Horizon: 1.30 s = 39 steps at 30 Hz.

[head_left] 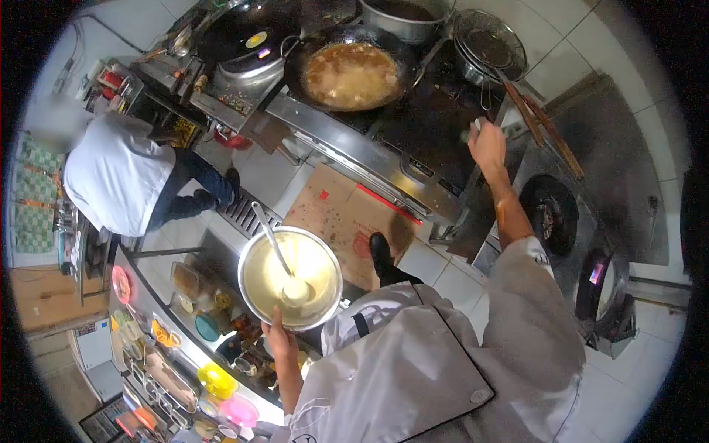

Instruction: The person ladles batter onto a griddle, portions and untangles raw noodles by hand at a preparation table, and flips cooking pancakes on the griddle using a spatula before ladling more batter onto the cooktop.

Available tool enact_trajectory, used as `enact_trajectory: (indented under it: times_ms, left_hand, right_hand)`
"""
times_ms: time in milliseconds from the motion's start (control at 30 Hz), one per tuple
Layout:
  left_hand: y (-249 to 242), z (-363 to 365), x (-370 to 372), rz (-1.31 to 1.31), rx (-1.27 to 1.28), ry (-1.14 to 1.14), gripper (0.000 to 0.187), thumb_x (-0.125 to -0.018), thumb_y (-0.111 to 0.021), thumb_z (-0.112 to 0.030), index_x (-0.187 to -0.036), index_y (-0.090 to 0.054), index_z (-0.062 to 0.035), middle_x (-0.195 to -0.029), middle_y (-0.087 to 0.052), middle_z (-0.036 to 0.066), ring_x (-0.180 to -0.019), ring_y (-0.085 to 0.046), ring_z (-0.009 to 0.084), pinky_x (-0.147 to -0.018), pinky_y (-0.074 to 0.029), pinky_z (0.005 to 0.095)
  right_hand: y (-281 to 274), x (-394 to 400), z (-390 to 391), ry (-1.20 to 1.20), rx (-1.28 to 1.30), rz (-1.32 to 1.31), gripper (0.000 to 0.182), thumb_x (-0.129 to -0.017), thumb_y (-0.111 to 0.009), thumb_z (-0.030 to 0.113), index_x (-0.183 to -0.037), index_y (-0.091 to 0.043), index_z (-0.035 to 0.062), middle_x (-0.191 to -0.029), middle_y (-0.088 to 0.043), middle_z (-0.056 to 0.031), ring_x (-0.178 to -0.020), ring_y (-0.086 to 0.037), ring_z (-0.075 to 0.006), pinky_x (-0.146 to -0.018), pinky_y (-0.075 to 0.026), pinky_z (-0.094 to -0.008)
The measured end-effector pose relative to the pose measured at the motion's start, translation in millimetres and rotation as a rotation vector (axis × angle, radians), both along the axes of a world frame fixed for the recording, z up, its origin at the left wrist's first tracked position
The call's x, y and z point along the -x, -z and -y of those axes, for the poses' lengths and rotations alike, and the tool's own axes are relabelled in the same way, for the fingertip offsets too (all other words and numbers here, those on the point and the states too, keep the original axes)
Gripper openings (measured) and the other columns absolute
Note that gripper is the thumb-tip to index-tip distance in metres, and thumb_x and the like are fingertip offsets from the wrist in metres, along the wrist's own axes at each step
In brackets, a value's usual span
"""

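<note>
The left hand [280, 343] grips the near rim of a metal bowl [319, 317], with one digit up at the rim and the rest of the hand low against the outer wall. The bowl holds a pale mixture and a ladle [273, 247]. The ladle's long axis runs from its scoop, near the middle of the bowl, to a handle end projecting past the far-left rim. The scoop lies just beyond the left hand, making this the nearer hand. The handle end points away from both hands.

The right hand [487, 148] is over the right side of the stove [332, 144], well apart from the ladle. Its fingers are curled; whether they pinch anything cannot be told. The wok [296, 77] stands far and slightly right of the bowl.

Between bowl and stove edge, open room extends above the cardboard [332, 207]. The counter [148, 295] bounds the left side.
</note>
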<state>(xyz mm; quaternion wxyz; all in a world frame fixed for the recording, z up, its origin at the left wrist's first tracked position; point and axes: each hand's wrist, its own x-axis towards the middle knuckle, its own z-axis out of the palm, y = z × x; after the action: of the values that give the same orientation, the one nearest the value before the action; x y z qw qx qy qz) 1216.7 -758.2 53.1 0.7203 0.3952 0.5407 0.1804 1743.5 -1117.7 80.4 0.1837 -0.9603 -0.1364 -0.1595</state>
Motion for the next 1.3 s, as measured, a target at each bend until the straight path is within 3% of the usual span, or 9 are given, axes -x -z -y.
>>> enact_trajectory:
  times_ms: [167, 300, 433, 667, 733, 833, 900, 1033, 1300]
  left_hand:
    - [0.1, 1.1, -1.0, 0.051, -0.016, 0.010, 0.053, -0.098, -0.069, -0.017, -0.145, -0.047, -0.0033, -0.135, -0.060, 0.011, -0.117, -0.061, 0.0230, -0.092, -0.053, 0.0374]
    - [3.7, 4.5, -1.4, -0.007, -0.038, -0.030, 0.052, -0.096, -0.071, -0.017, -0.143, -0.051, -0.0047, -0.132, -0.061, 0.011, -0.113, -0.062, 0.0219, -0.087, -0.053, 0.0361]
    - [-10.0, 15.1, -8.1, -0.046, -0.029, -0.050, 0.050, -0.096, -0.072, -0.018, -0.141, -0.053, -0.0036, -0.131, -0.063, 0.011, -0.115, -0.062, 0.0215, -0.089, -0.052, 0.0365]
    - [-6.2, 19.1, -8.6, -0.057, -0.025, -0.008, 0.057, -0.096, -0.073, -0.021, -0.144, -0.048, -0.0025, -0.138, -0.058, 0.013, -0.122, -0.058, 0.0244, -0.096, -0.051, 0.0411]
    - [-8.9, 15.6, 6.1, -0.218, -0.240, 0.239, 0.060, -0.096, -0.072, -0.021, -0.146, -0.046, -0.0026, -0.141, -0.055, 0.015, -0.123, -0.057, 0.0269, -0.100, -0.050, 0.0425]
    - [10.7, 3.7, 6.4, -0.044, -0.016, 0.072, 0.062, -0.097, -0.071, -0.026, -0.147, -0.045, -0.0011, -0.142, -0.053, 0.017, -0.125, -0.055, 0.0290, -0.102, -0.048, 0.0414]
    - [9.4, -1.2, 9.2, -0.104, 0.004, 0.058, 0.058, -0.095, -0.074, -0.025, -0.141, -0.049, -0.0015, -0.139, -0.056, 0.017, -0.121, -0.059, 0.0288, -0.098, -0.052, 0.0415]
    - [20.3, -16.8, 17.8, -0.157, -0.212, 0.340, 0.057, -0.096, -0.073, -0.030, -0.140, -0.049, -0.0024, -0.135, -0.058, 0.016, -0.115, -0.062, 0.0276, -0.092, -0.054, 0.0394]
    - [-0.8, -36.5, 8.8, -0.137, -0.226, 0.458, 0.053, -0.095, -0.073, -0.025, -0.137, -0.052, -0.0012, -0.131, -0.059, 0.019, -0.117, -0.061, 0.0283, -0.095, -0.053, 0.0409]
  right_hand:
    - [-16.7, 2.7, -25.2, -0.007, -0.255, -0.147, 0.021, -0.094, -0.065, 0.022, -0.094, -0.070, 0.0021, -0.077, -0.068, -0.0253, -0.076, -0.067, -0.0477, -0.068, -0.053, -0.0512]
    - [16.5, -27.6, -32.8, 0.220, -0.278, 0.249, 0.029, -0.096, -0.066, 0.031, -0.090, -0.072, 0.0035, -0.064, -0.066, -0.0188, -0.061, -0.070, -0.0358, -0.064, -0.054, -0.0441]
    - [-10.2, -13.2, -29.5, 0.349, -0.544, -0.530, 0.027, -0.094, -0.068, 0.027, -0.091, -0.073, 0.0005, -0.060, -0.067, -0.0123, -0.054, -0.068, -0.0252, -0.060, -0.054, -0.0420]
    - [-15.8, 1.6, 0.2, 0.008, -0.325, 0.147, 0.025, -0.098, -0.063, 0.026, -0.095, -0.071, 0.0021, -0.080, -0.069, -0.0241, -0.082, -0.068, -0.0466, -0.071, -0.054, -0.0508]
    - [-62.8, 43.9, 35.2, 0.162, -0.368, -0.114, 0.030, -0.099, -0.065, 0.032, -0.095, -0.072, 0.0034, -0.079, -0.070, -0.0222, -0.080, -0.070, -0.0423, -0.070, -0.054, -0.0476]
    - [-103.5, 115.3, 123.1, 0.204, -0.250, 0.092, 0.031, -0.098, -0.066, 0.035, -0.096, -0.073, 0.0049, -0.079, -0.071, -0.0206, -0.073, -0.071, -0.0383, -0.064, -0.054, -0.0445]
    - [-128.8, 170.5, 170.2, 0.574, -0.072, -0.049, 0.029, -0.099, -0.064, 0.033, -0.095, -0.073, 0.0057, -0.082, -0.071, -0.0220, -0.076, -0.071, -0.0401, -0.065, -0.054, -0.0473]
    - [-46.8, 275.4, 280.4, 0.893, 0.231, -0.115, 0.028, -0.091, -0.071, 0.029, -0.095, -0.071, 0.0010, -0.093, -0.072, -0.0247, -0.092, -0.068, -0.0456, -0.074, -0.053, -0.0484]
    - [117.6, 350.1, 367.7, 1.154, -0.075, -0.372, 0.037, -0.095, -0.062, 0.043, -0.105, -0.072, 0.0092, -0.102, -0.072, -0.0252, -0.097, -0.069, -0.0466, -0.084, -0.056, -0.0545]
